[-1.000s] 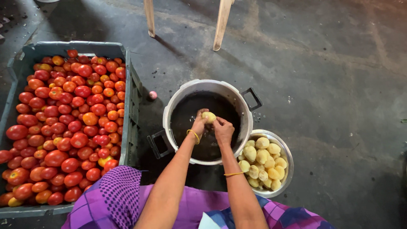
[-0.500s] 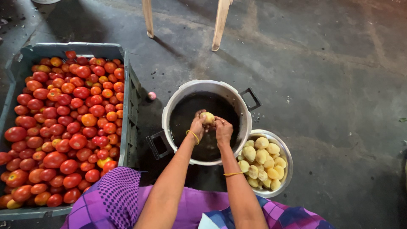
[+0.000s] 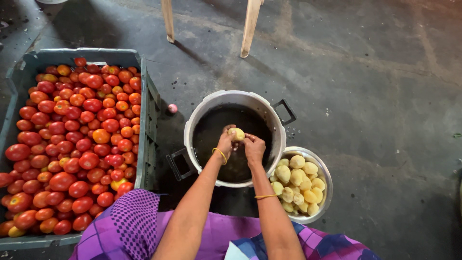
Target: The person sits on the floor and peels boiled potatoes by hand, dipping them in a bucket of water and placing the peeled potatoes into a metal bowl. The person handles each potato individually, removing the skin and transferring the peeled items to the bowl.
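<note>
A pale yellow peeled potato [image 3: 237, 133] is held between both hands over a large metal pot [image 3: 202, 111] with dark water in it. My left hand [image 3: 225, 143] grips the potato from the left, with a yellow bangle on the wrist. My right hand [image 3: 254, 148] touches it from the right with the fingertips. Just right of the pot stands a steel bowl [image 3: 326, 174] heaped with several peeled potatoes [image 3: 297, 182].
A grey plastic crate [image 3: 148, 115] full of red and orange tomatoes [image 3: 72, 144] sits at the left. One small pink piece [image 3: 172, 108] lies on the dark concrete floor beside the pot. Two pale furniture legs [image 3: 251, 26] stand at the top.
The hands stay over the pot with the potato and shift only slightly; the fingers work around it. Nothing else has moved.
</note>
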